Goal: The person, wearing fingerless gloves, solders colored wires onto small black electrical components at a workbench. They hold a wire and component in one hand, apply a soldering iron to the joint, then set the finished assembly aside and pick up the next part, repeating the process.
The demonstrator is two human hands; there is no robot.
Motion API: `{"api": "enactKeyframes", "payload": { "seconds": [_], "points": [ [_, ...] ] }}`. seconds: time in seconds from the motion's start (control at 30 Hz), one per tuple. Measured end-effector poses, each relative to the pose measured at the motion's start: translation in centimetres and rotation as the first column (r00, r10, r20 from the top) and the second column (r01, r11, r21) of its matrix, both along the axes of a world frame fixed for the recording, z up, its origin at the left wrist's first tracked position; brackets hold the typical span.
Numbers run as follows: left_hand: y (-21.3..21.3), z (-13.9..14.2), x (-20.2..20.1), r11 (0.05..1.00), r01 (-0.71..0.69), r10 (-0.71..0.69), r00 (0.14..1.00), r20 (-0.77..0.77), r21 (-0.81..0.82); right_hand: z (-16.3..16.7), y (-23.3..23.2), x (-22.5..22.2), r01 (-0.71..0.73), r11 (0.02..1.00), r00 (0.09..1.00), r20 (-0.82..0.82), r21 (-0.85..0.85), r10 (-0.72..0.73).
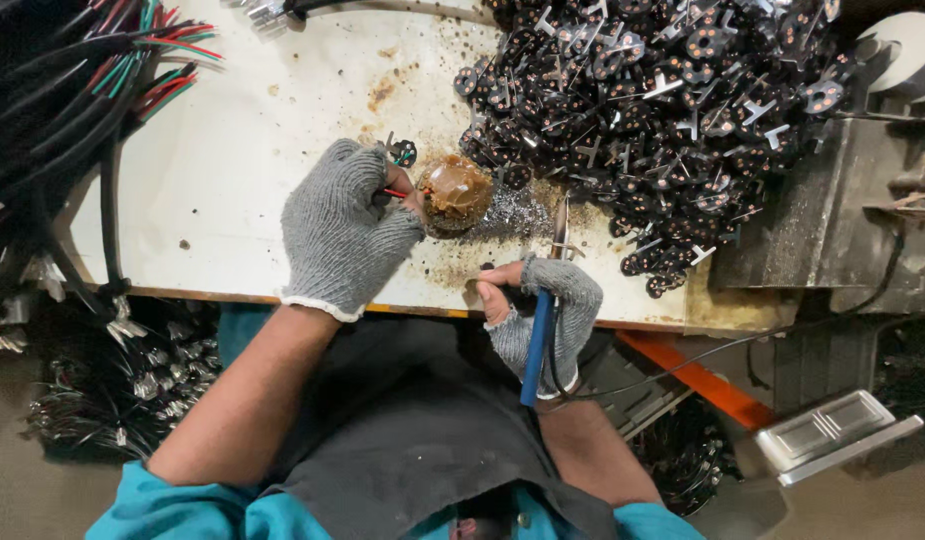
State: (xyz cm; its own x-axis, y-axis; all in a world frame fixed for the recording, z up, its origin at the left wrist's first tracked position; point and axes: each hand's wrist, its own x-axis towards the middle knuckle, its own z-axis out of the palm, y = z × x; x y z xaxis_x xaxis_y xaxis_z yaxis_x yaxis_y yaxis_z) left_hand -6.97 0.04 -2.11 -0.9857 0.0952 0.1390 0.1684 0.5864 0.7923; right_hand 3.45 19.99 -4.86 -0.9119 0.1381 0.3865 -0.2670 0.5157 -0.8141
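My left hand (344,228), in a grey knit glove, pinches a thin red wire (395,193) and holds its end against a small round tin of brown paste (455,192). A small black round part (403,152) lies just beyond my fingers. My right hand (544,312), also gloved in grey with bare fingertips, grips a soldering iron with a blue handle (535,345). Its metal tip (560,222) points up toward the tin's right side. Silvery solder scraps (517,212) lie between tin and tip.
A stained white bench top (252,150) carries a large heap of black round parts with metal tabs (662,90) at the right. Bundles of coloured wires (102,80) hang at the left. A grey metal machine (852,210) stands at the right edge.
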Motion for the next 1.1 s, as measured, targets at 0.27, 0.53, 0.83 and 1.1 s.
{"api": "enactKeyframes", "payload": {
  "seconds": [0.27,0.53,0.83,1.1],
  "points": [
    [-0.6,0.7,0.8,0.990,0.049,-0.029,0.989,-0.148,0.132,1.7,-0.2,-0.8,-0.013,0.991,0.999,0.040,0.130,0.008],
    [-2.3,2.8,5.1,0.856,0.194,-0.402,0.832,0.382,0.479,2.3,0.4,0.2,-0.149,0.986,0.985,0.104,0.073,0.141],
    [-0.7,3.0,6.9,0.824,0.285,-0.494,0.784,0.376,0.489,1.1,0.8,0.9,-0.143,0.987,0.958,0.238,-0.077,0.157],
    [-2.3,3.0,4.5,0.807,0.502,-0.577,0.780,0.240,0.310,4.1,0.7,-2.3,-0.425,0.890,0.891,0.247,0.166,0.380]
  ]
}}
